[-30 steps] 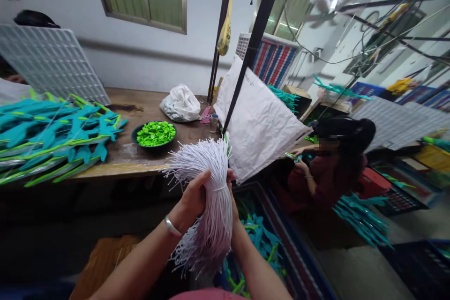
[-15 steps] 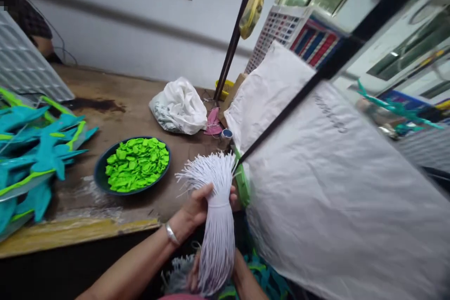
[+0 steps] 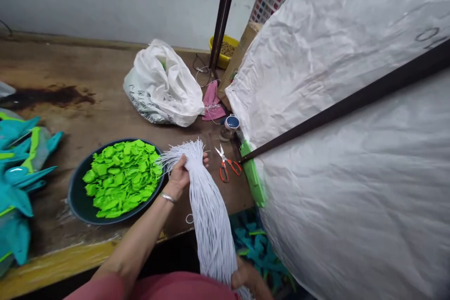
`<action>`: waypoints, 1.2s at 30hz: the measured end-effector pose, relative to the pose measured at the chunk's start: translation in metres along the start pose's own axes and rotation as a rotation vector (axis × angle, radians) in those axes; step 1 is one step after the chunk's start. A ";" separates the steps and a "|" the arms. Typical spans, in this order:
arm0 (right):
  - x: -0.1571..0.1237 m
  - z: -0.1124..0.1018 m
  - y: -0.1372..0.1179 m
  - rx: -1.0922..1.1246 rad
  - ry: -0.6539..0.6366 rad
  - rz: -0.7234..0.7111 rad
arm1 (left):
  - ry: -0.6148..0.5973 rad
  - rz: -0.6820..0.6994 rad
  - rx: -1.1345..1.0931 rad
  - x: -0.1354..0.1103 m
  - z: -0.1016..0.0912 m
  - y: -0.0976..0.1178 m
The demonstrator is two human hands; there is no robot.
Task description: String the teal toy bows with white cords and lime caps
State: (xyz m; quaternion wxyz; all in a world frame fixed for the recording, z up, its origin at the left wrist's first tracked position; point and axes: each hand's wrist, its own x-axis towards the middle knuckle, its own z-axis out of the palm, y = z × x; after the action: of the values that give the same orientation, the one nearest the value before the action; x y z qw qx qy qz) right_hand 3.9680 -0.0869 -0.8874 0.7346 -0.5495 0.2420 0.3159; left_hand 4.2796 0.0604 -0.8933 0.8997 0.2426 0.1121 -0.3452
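A thick bundle of thin white cords (image 3: 213,215) runs from the table edge down toward my lap. My left hand (image 3: 181,171), with a silver bangle at the wrist, is closed round it near its frayed upper end. Low in the view, my right hand (image 3: 242,274) is closed on the lower part of the same bundle, some fingers hidden. Red-handled scissors (image 3: 227,165) lie open on the table just right of the bundle's top. To the left of my left hand stands a dark basin (image 3: 75,197) heaped with bright green flat pieces (image 3: 123,178).
A white sack (image 3: 165,89) sits behind the basin. A lidded jar (image 3: 231,126) and pink cloth (image 3: 213,101) lie right of it. A dark pole (image 3: 337,112) slants across a big white sack (image 3: 351,197) at right. Teal-and-green pieces (image 3: 21,173) pile up at left.
The view has turned down toward the table, bringing the scissors into sight. The bundle is held higher on its length, near the frayed end, and its cords stretch out longer toward my right hand.
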 end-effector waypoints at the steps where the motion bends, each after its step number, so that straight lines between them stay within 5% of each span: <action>1: 0.001 0.003 0.000 0.035 -0.007 0.003 | 0.020 0.002 0.018 0.002 0.000 0.003; 5: 0.007 0.006 -0.019 0.146 -0.047 -0.032 | 0.045 0.047 0.100 0.016 0.013 0.023; 8: 0.027 0.001 -0.048 0.022 -0.049 -0.074 | 0.057 0.094 0.181 0.038 0.023 0.046; 11: 0.069 -0.006 -0.074 -0.155 0.073 -0.081 | 0.149 0.127 0.297 0.074 0.022 0.065; 14: 0.118 -0.004 -0.088 -0.361 0.333 -0.041 | 0.325 0.148 0.469 0.106 0.007 0.070; 17: 0.149 0.011 -0.093 -0.630 0.602 0.029 | 0.518 0.173 0.679 0.116 -0.016 0.061; 19: 0.155 0.022 -0.095 -0.776 0.667 0.055 | 0.600 0.198 0.820 0.109 -0.030 0.052; 23: 0.147 0.035 -0.097 -0.953 0.671 0.080 | 0.651 0.212 1.080 0.090 -0.038 0.028; 30: 0.122 0.048 -0.077 -1.106 0.612 0.091 | 0.608 0.139 1.469 0.059 -0.019 -0.026; 36: 0.116 0.049 -0.052 -1.136 0.630 0.012 | 0.571 0.147 1.641 0.045 -0.022 -0.046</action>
State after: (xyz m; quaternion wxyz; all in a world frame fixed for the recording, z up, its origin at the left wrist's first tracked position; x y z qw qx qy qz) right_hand 4.0852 -0.0268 -0.9211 0.2217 -0.9174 0.2443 0.2225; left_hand 4.2811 0.0163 -0.9454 0.3985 0.8979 0.0333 -0.1840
